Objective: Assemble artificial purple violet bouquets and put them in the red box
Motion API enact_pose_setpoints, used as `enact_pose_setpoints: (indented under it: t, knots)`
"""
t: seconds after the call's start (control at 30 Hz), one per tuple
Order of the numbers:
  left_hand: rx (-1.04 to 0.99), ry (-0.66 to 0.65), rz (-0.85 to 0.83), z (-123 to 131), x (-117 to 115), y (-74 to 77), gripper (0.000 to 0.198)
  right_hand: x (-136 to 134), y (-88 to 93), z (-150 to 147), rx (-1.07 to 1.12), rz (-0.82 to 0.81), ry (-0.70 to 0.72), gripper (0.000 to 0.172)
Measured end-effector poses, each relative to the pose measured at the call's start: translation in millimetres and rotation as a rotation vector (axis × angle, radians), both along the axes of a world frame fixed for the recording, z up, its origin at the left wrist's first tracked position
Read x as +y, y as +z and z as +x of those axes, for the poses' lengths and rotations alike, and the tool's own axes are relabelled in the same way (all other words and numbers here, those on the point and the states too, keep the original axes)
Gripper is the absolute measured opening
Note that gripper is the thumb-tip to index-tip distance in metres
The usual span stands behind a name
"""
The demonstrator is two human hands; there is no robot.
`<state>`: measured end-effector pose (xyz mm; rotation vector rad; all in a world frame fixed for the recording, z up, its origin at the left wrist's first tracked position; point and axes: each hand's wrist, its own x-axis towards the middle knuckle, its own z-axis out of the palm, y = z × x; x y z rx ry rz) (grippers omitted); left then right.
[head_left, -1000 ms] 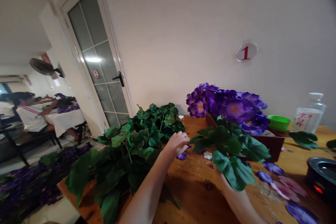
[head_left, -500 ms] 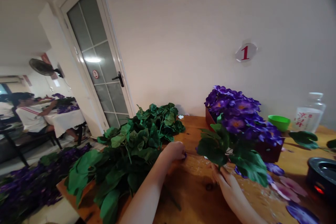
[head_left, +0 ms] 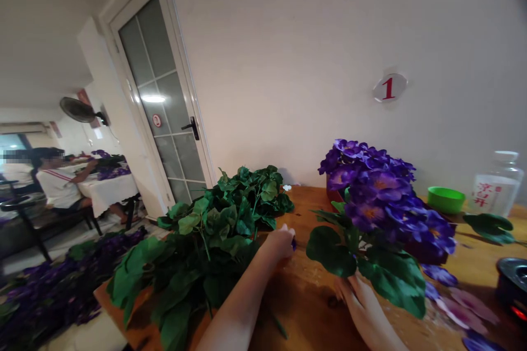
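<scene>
My left hand (head_left: 279, 242) is closed at the edge of a big heap of green artificial leaves (head_left: 206, 236) on the wooden table (head_left: 308, 307). A small purple petal (head_left: 293, 242) shows at its fingertips. My right hand (head_left: 359, 299) grips the lower stem of a bunch of purple artificial flowers (head_left: 379, 192) with broad green leaves (head_left: 329, 249). The bunch stands upright and hides most of my right fingers.
Loose purple petals (head_left: 457, 299) lie at the right. A green bowl (head_left: 446, 199), a clear bottle (head_left: 496, 184) and a dark round device (head_left: 513, 274) stand further right. A dark red box (head_left: 432, 255) sits behind the flowers. Left, a seated person (head_left: 57, 186) works at another table.
My left hand has drawn back from the petals on the table with a purple piece. My right hand has turned the flower bunch upright and shifted it right; the view tilted slightly.
</scene>
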<state>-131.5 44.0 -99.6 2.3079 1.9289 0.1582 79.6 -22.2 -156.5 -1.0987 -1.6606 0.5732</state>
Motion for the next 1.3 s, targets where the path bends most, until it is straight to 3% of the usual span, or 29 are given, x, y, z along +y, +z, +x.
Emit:
enact_pose_setpoints:
  t: [0.27,0.47,0.7,0.97,1.3]
  knots:
    - [-0.206,0.091,0.070,10,4,-9.5,0.027,-1,-2.5,8,-0.146,-0.115,0.025,0.043]
    - [-0.501,0.135,0.088,14,15,-28.9,0.022,-4,-2.5,5,-0.137,-0.075,-0.028,0.041]
    - [-0.929,0.318,0.001,8,40,-48.3,0.026,-6,-6.1,5,-0.145,-0.061,-0.024,0.039]
    - [-1.283,0.404,-0.077,-4,48,-47.5,0.029,-5,-8.8,4,-0.153,-0.049,-0.030,0.040]
    - [-1.423,0.377,-0.095,-1,40,-41.7,0.025,-7,-4.4,2,-0.128,-0.051,-0.051,0.044]
